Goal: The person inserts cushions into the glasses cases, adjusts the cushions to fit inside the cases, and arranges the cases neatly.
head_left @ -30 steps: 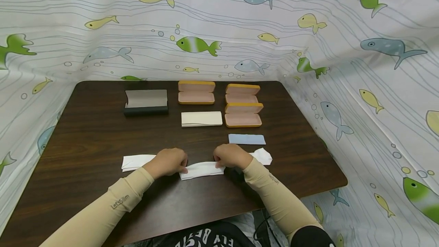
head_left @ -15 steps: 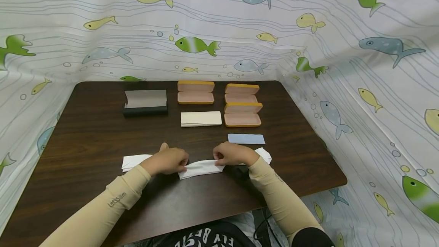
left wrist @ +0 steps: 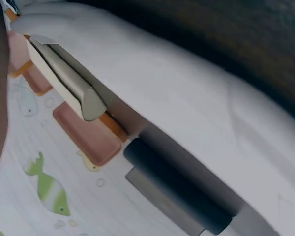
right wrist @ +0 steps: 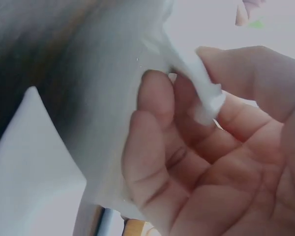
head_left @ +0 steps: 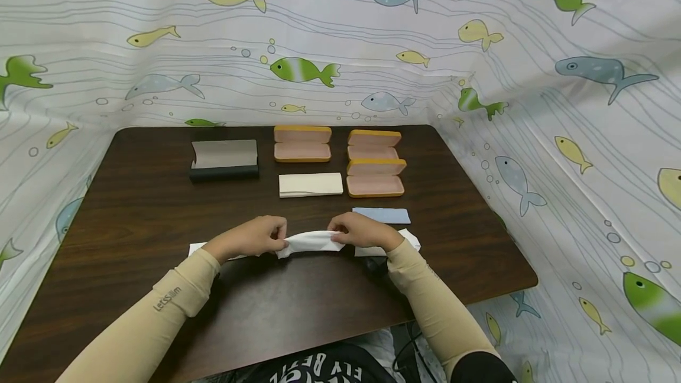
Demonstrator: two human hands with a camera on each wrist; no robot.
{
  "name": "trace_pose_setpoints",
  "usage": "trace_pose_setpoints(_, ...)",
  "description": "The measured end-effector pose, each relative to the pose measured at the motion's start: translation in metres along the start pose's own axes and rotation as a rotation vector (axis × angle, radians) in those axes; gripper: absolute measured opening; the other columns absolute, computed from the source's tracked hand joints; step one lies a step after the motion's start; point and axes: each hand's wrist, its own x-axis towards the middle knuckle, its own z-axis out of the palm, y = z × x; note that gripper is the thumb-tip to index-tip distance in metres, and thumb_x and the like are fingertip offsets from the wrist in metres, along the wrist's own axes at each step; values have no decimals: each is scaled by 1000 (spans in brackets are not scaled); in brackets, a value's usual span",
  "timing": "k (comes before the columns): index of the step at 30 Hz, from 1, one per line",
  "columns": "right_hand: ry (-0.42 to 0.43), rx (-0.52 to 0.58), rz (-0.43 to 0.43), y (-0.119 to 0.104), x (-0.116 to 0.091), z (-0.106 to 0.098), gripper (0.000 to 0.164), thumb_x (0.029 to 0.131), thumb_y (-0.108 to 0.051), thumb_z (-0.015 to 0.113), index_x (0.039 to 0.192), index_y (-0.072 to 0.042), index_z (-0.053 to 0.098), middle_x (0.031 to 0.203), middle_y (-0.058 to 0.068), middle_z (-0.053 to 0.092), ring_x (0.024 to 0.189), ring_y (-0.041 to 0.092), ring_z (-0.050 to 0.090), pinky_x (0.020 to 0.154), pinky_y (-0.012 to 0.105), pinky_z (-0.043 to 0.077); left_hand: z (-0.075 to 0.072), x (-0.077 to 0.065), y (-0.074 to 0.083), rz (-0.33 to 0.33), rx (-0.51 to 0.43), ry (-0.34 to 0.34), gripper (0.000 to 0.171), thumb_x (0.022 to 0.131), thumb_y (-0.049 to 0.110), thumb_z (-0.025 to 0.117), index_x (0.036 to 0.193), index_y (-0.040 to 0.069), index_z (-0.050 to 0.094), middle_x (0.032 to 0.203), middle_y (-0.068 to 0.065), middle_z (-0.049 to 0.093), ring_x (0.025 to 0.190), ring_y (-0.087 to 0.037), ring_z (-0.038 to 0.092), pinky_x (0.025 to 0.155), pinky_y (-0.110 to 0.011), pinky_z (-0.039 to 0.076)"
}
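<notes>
A folded white cloth point(head_left: 311, 242) stretches between my two hands in the head view, its middle bowed slightly upward. My left hand point(head_left: 252, 235) pinches its left end. The other end is pinched between thumb and fingers of my right hand point(head_left: 364, 230); the right wrist view shows the white edge of the cloth point(right wrist: 201, 91) there. Behind my left hand, a second white cloth point(head_left: 195, 247) is mostly hidden. A third white cloth point(head_left: 369, 250) lies partly under my right hand and forearm.
Farther back on the dark wooden table point(head_left: 133, 205) lie a light blue cloth point(head_left: 382, 216) and a folded cream cloth point(head_left: 311, 184). Open yellow-rimmed cases with pink insides point(head_left: 302, 151) point(head_left: 375, 185) and an open dark green case point(head_left: 224, 171) stand near the back edge.
Both hands have carried the white cloth from the near part of the table farther away and seemingly up. The left hand now covers more of the cloth at the left.
</notes>
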Motion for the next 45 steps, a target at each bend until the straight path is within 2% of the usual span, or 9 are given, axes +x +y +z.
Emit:
trace_pose_setpoints(3,21,63,24,3,2,0,11,102,-13,62,108,-6,69,95,-1,64,77,9,50,70,25,44,-2,1,-3,-23,-171,-2,17,96,5,64,83,5,53,77,-6,66,71,-17,67,59,-28,55)
trace_pose_setpoints(7,57,155,39,6,4,0,11,102,-13,62,108,-6,68,93,-1,65,76,9,51,68,24,44,-4,2,-8,-47,-361,20,14,97,3,64,90,0,52,81,-10,67,81,-21,69,72,-39,62)
trace_pose_setpoints(10,69,241,60,7,6,1,15,102,-13,62,112,-4,69,89,-1,68,72,10,51,65,25,44,-6,2,-10,-71,-440,39,15,98,4,64,99,-3,51,85,-10,67,82,-21,68,74,-39,61)
trace_pose_setpoints(13,78,365,84,9,9,1,19,102,-11,62,117,0,68,91,2,72,74,10,61,68,27,52,-9,3,-13,-95,-491,49,19,98,5,64,109,-6,53,89,-9,69,83,-21,67,75,-36,61)
trace_pose_setpoints(18,96,552,113,13,15,2,23,103,-5,59,122,6,64,99,12,74,84,22,73,77,37,61,-13,4,-15,-121,-556,63,27,100,7,64,120,-9,55,95,-11,71,84,-21,70,75,-32,61)
trace_pose_setpoints(28,203,684,224,8,25,-4,25,103,-4,59,125,6,63,112,17,70,86,19,66,80,41,60,-24,6,-18,-127,-641,100,34,103,6,59,129,-14,51,104,-13,70,89,-21,72,78,-33,61)
trace_pose_setpoints(35,256,749,263,4,31,-9,27,104,-5,57,128,5,62,113,16,66,86,21,63,74,33,58,-31,8,-13,-136,-647,151,35,102,4,58,130,-15,52,102,-13,69,88,-20,71,79,-33,61)
trace_pose_setpoints(40,284,772,276,2,33,-16,27,105,-6,56,129,3,61,111,16,63,85,21,62,74,30,58,-38,10,-11,-145,-631,158,38,103,8,58,135,-13,50,108,-15,67,90,-19,70,85,-36,60)
trace_pose_setpoints(45,308,795,271,0,36,-23,26,105,-3,54,129,5,59,114,16,60,87,20,60,72,27,56,-44,15,-13,-155,-658,164,40,104,8,57,137,-12,48,113,-17,64,91,-20,70,88,-36,59)
